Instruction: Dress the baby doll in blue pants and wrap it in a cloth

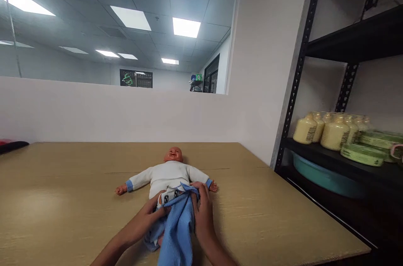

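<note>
A baby doll [171, 172] in a white top with blue cuffs lies face up on the wooden table, its head away from me and its arms spread. Blue cloth pants [179, 220], with a white face-patterned panel at the waist, lie bunched over the doll's lower body. My left hand [154, 211] grips the left side of the waist, thumb over the cloth. Closed on the right side of the waistband is my right hand [203, 207]. The cloth hides most of the doll's legs.
The table [78, 182] meets a low white wall [126, 115] with a window above. On the right, a black shelf [355, 43] holds several cream-coloured bottles [335, 132], green round containers [362, 153] and a teal basin [324, 176]. A dark object [13, 147] sits at the far left.
</note>
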Available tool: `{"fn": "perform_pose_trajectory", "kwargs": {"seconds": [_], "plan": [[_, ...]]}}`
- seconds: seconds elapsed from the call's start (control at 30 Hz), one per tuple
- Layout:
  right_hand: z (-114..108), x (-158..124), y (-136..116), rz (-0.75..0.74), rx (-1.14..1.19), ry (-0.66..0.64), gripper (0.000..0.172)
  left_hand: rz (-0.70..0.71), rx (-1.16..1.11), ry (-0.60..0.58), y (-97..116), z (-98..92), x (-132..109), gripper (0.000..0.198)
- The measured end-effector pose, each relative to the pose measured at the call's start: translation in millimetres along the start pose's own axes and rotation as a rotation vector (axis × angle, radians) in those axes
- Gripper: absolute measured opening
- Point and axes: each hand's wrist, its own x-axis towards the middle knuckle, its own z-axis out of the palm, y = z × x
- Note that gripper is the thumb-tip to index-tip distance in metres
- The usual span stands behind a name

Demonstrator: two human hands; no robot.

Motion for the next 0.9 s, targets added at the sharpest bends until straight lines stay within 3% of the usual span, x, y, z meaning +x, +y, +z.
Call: {"fn": "perform_pose_trajectory", "kwargs": {"seconds": [0.1,0.23,0.37,0.5,0.63,0.77,0.9], "plan": [[-1.1,18.8,-2.7,0.006,0.013,-0.032,0.027,0.040,-0.022,0.001,11.6,0.1,7.5,0.073],[5.0,47.0,12.4,0.030,0.062,-0.085,0.026,0.067,-0.043,0.033,17.3,-1.8,24.6,0.076],[19.6,69.0,38.5,0.090,0.160,-0.184,0.042,0.081,-0.055,0.074,6.5,-6.5,46.8,0.082],[24.5,76.3,55.8,0.182,0.251,-0.315,0.055,0.088,0.006,0.089,-0.2,-14.5,65.4,0.068],[1.3,75.3,52.5,0.196,0.286,-0.497,0.052,0.074,0.036,0.005,-1.8,-25.5,77.9,0.057],[-29.5,72.1,39.0,0.065,0.159,-0.776,0.056,-0.016,0.059,-0.026,-17.4,-31.4,83.3,0.071],[-36.5,68.3,31.5,0.025,-0.039,-0.819,0.041,-0.082,0.142,0.006,-37.4,-28.8,77.7,0.084]]}}
